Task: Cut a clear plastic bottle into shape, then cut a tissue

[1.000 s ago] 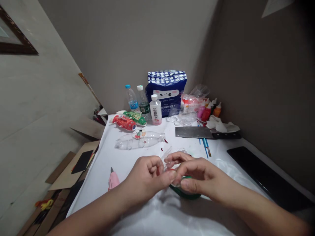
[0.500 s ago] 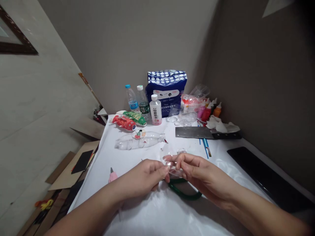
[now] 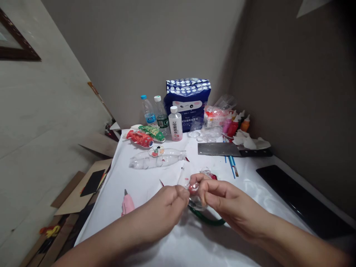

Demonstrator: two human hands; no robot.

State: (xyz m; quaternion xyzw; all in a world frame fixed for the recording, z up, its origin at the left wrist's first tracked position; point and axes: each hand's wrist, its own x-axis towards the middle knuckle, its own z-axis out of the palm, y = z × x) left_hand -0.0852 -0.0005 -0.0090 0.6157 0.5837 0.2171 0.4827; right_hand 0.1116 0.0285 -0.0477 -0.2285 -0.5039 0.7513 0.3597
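Between my two hands is a small piece of clear, curved plastic (image 3: 196, 203), above the table. My left hand (image 3: 170, 204) pinches its left side, thumb uppermost. Curled fingers of my right hand (image 3: 226, 194) grip the other side. Below the plastic shows a green loop-shaped handle (image 3: 208, 219); the rest of that tool is hidden. A pink tool with a dark pointed tip (image 3: 127, 204), like a glue gun, lies left of my left wrist. Beyond my hands a clear plastic bottle (image 3: 141, 160) rests on its side, with a small painted round piece (image 3: 157, 151) at its far side.
A cleaver (image 3: 218, 149) lies behind my right hand, near paintbrushes (image 3: 231, 165). Farther back are red and green fish-shaped crafts (image 3: 140, 138), upright bottles (image 3: 175, 126), a blue bag (image 3: 187, 98) and paint bottles (image 3: 233, 128). A black slab (image 3: 294, 198) lies at right.
My left hand has turned and risen slightly, fingers curling in. The clear plastic has tilted downward between my hands. More of the pink tool shows.
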